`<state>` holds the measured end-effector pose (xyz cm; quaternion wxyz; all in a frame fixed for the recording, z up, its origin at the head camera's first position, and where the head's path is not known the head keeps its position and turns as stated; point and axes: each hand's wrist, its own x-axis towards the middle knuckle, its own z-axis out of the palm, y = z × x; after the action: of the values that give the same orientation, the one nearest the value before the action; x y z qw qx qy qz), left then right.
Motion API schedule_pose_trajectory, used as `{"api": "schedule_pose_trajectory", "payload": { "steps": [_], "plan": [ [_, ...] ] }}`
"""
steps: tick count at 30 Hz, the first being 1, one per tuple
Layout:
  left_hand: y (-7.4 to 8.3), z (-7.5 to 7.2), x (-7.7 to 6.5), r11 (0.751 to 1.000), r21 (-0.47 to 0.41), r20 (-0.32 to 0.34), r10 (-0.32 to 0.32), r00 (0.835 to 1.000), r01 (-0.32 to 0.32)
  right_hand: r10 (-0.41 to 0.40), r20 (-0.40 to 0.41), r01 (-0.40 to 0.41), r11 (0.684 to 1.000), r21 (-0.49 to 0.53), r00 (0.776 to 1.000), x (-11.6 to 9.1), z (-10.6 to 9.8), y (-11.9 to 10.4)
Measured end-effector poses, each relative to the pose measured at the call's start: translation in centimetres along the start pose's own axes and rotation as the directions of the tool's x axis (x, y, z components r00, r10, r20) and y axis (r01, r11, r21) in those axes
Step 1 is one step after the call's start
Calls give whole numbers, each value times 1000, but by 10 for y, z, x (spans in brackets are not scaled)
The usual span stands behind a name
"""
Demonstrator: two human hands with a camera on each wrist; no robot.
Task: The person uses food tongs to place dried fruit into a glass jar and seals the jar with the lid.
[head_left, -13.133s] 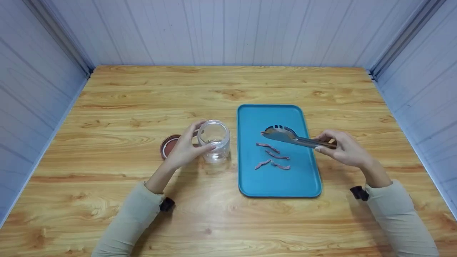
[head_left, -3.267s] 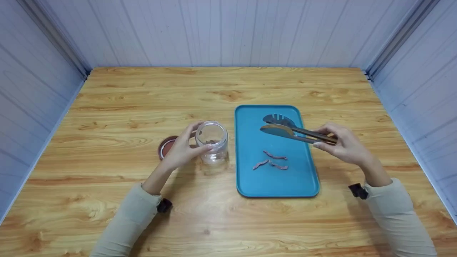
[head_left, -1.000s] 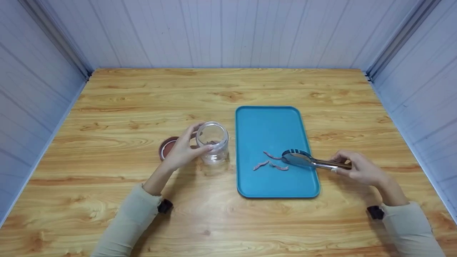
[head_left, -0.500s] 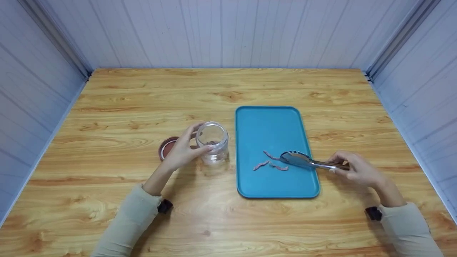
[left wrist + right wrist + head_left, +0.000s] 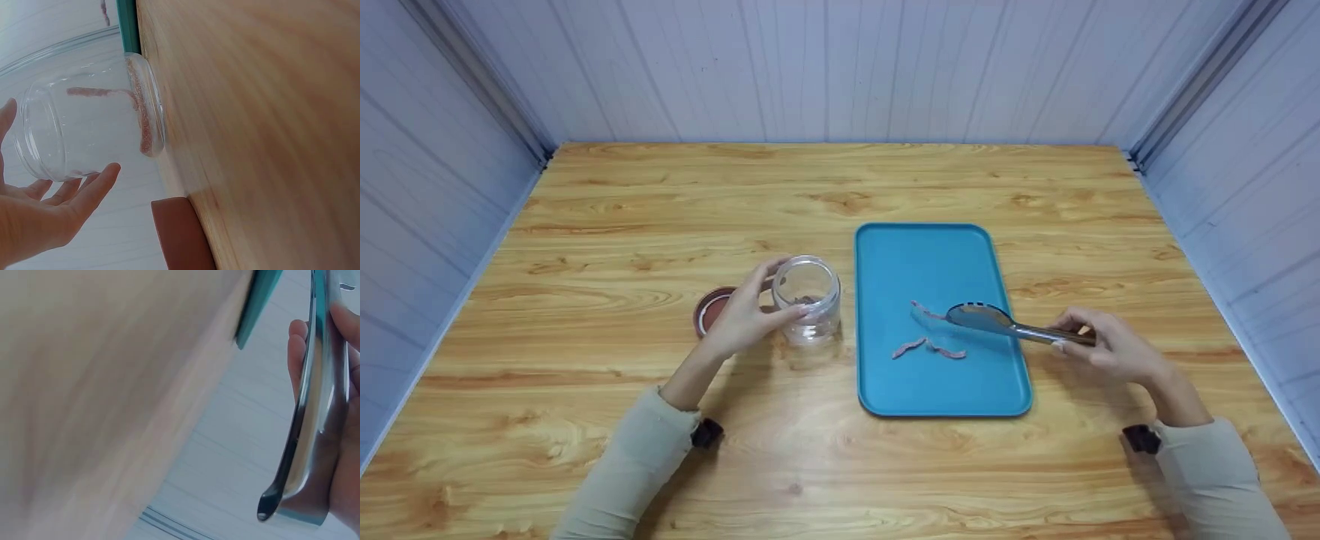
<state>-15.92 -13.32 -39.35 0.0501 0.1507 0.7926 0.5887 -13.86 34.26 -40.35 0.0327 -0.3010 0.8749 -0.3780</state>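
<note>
My left hand [image 5: 750, 315] holds a clear jar [image 5: 810, 324] upright on the table, thumb at the near side and fingers behind. Inside the jar, the left wrist view shows reddish-brown jerky-like strips [image 5: 145, 121] at the bottom, one leaning up the wall. With my right hand [image 5: 1114, 349] I grip the handle end of metal tongs [image 5: 982, 319], squeezed nearly together. A strip [image 5: 928, 310] sticks out of their tip over the blue tray [image 5: 945, 394]. Two more strips [image 5: 910, 347] lie on the tray below. In the right wrist view the tongs' tip is out of frame.
A reddish-brown lid [image 5: 712, 309] lies on the wooden table [image 5: 810, 465] left of the jar, partly hidden by my left hand. The tray stands just right of the jar. Pale panels [image 5: 840, 75] enclose the table at the back and both sides.
The tongs have come down and pinched a strip, and now lift it slightly toward the back. Earlier, more strips lay on the tray and the jar held less. My left hand stays put.
</note>
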Motion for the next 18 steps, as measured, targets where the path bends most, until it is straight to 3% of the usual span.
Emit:
{"api": "schedule_pose_trajectory", "payload": {
  "steps": [10, 18],
  "plan": [
    [-5, 0, 2, 1000, 30, -7, 7, 1000, -7, -85, -22, 86, 996, 19, 996, 23, -10, -45],
    [21, 0, -6, 1000, 27, 9, -6, 1000, 6, -136, -24, 136, 991, 16, 990, 43, -12, -62]
  ]
}}
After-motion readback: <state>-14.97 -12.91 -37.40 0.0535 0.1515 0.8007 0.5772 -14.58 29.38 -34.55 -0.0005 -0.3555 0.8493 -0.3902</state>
